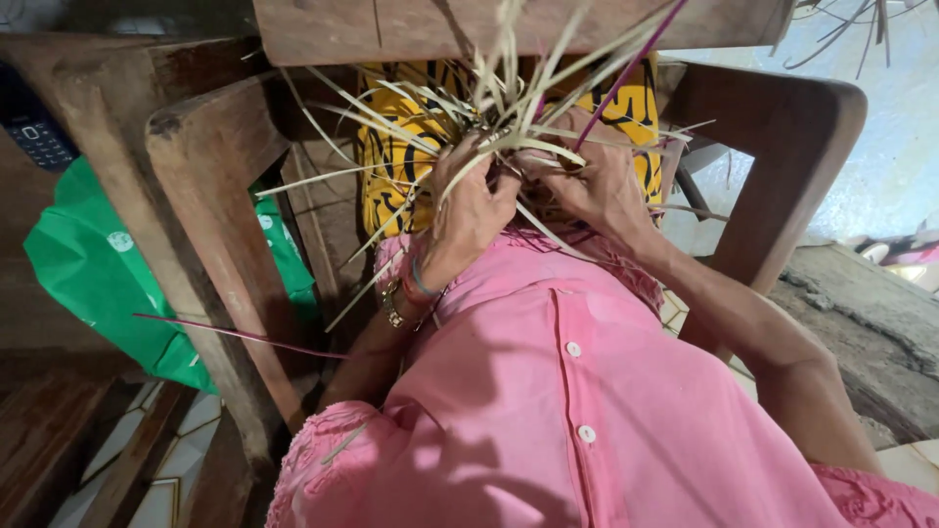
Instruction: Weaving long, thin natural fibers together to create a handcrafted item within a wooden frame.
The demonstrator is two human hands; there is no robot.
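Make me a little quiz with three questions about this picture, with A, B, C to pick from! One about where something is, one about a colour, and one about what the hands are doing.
1. Where is the crumpled green plastic bag?
A. left of the brown wooden chair arm
B. on the person's lap
C. hanging from the ceiling

2. What colour is the buttoned shirt?
A. blue
B. pink
C. white

3. What are the left hand and the right hand doing?
A. resting flat and empty
B. gripping a bundle of pale dried straw strips
C. holding a cup

Answers: 1 A, the bag lies beyond the chair arm at the left. 2 B, the cloth is plainly pink. 3 B, the fingers of both close around the strips.
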